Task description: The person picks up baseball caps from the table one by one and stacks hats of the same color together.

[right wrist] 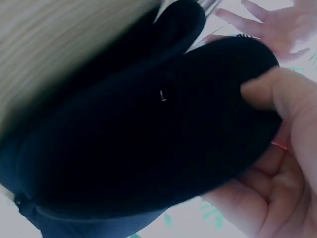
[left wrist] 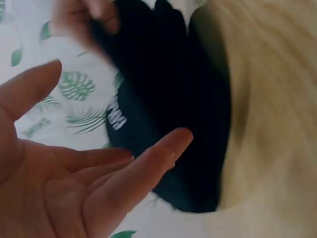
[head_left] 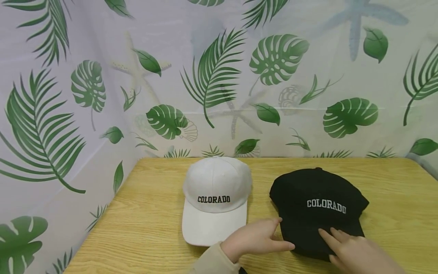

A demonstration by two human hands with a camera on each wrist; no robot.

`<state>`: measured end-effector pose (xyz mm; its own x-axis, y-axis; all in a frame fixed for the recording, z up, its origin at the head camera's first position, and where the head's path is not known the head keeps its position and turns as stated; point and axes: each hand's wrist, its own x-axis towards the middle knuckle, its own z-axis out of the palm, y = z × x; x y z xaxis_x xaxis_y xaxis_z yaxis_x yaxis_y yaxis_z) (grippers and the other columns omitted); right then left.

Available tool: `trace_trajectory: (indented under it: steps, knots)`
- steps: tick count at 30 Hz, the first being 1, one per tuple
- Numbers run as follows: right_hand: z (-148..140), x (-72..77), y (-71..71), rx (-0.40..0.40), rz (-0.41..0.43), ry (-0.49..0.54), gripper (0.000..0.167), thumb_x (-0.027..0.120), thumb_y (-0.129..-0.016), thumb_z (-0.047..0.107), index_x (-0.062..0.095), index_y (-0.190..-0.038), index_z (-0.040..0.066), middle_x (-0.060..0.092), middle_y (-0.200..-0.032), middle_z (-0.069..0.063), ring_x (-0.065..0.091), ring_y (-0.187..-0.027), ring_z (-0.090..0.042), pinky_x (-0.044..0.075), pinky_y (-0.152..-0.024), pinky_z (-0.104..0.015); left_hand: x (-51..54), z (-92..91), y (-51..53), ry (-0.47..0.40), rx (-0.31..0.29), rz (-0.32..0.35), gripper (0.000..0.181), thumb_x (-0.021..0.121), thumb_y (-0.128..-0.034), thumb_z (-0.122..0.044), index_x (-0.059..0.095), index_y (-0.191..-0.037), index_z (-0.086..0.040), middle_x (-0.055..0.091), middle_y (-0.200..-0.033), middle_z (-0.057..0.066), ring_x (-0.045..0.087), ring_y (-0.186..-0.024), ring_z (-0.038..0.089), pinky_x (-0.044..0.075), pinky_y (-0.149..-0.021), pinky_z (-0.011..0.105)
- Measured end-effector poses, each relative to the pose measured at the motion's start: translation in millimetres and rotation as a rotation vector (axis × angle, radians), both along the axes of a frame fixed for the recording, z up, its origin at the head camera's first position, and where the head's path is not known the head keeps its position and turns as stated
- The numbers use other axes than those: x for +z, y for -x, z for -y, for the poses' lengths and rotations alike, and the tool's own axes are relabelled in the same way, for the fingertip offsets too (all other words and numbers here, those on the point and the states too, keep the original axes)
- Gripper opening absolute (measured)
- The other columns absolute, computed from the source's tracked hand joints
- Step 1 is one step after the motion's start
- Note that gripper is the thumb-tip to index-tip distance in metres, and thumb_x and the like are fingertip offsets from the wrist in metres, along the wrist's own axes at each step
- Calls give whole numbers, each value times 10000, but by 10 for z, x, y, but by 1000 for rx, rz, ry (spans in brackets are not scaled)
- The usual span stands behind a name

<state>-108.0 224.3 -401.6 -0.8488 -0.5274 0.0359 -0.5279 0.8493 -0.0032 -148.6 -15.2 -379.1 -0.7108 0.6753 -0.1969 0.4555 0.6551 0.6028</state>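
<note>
A black baseball cap (head_left: 316,190) with white COLORADO lettering sits on the right part of the table, brim toward me. My right hand (head_left: 362,253) pinches its brim near the front right edge; in the right wrist view the thumb (right wrist: 262,94) lies on one face of the brim and the fingers are on the other. My left hand (head_left: 256,238) is beside the brim's left edge, thumb and fingers spread. Loosely extended fingers (left wrist: 143,173) show in the left wrist view, gripping nothing. Left of the black cap rests a white cap (head_left: 217,180) with black COLORADO lettering.
Both caps lie on a light wood table (head_left: 147,213). A white cloth with printed green leaves (head_left: 212,76) hangs behind the table and along its left side. The white cap's brim is close to my left forearm's sleeve (head_left: 213,260).
</note>
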Motion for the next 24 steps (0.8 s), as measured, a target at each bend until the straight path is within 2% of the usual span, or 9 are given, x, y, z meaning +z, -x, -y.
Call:
trace_trajectory:
  steps: [5,7,11,12,16,18,20,22,24]
  knots:
    - [62,43,-39,6,-136,-15,449,741,-664,205,607,-1043,5,635,-867,-143,624,-683,-230,463,-451,-254,-176,-115,76,-52,55,115,613,509,-888,-323,296,-1347,23,572,-1119,108,528,-975,66,397,-816,178]
    - [85,41,-37,27,-164,-24,463,748,-657,214,604,-1040,-3,634,-862,-140,626,-701,-238,484,-486,-279,-224,-122,98,-136,91,214,572,495,-893,-238,270,-1364,-4,566,-1109,83,543,-918,84,434,-745,209]
    - [152,-15,-1,111,-234,-58,454,757,-641,219,604,-991,-26,622,-810,-141,616,-662,-243,487,-497,-296,-292,-135,119,-313,75,357,478,452,-848,-54,318,-1305,-12,516,-776,24,474,-658,97,395,-602,196]
    - [175,-38,9,141,-261,-62,444,759,-633,216,606,-969,-29,615,-784,-141,607,-632,-240,481,-485,-292,-300,-133,116,-329,78,382,479,445,-837,-32,320,-1298,2,455,-660,17,416,-550,111,363,-521,198]
    - [234,-127,41,220,-315,-94,422,763,-612,224,612,-914,-29,587,-717,-146,564,-555,-233,447,-434,-274,-293,-133,97,-311,105,428,491,447,-847,-59,304,-1294,88,373,-524,-43,345,-452,91,339,-487,187]
    - [236,-143,50,209,-256,-115,425,752,-633,245,613,-927,-28,591,-733,-149,569,-573,-241,452,-443,-280,-277,-132,89,-260,140,435,541,463,-868,-122,272,-1316,112,355,-444,-32,292,-371,98,316,-414,200]
    - [210,-137,69,192,-134,-125,435,731,-668,285,616,-962,-14,602,-781,-165,586,-622,-261,468,-474,-298,-267,-132,95,-242,140,426,552,475,-881,-163,279,-1316,114,452,-512,-9,318,-378,112,343,-427,210]
    - [149,-116,86,182,-11,-78,423,704,-708,318,629,-977,0,617,-837,-187,603,-647,-267,483,-503,-313,-260,-124,103,-209,152,380,566,492,-887,-218,299,-1322,88,599,-769,35,503,-570,92,425,-579,204]
    - [45,-86,103,188,97,4,407,664,-755,357,643,-984,21,631,-886,-168,618,-700,-245,494,-546,-323,-260,-118,113,-198,173,359,585,512,-882,-258,310,-1331,59,577,-1062,80,544,-867,93,421,-761,216]
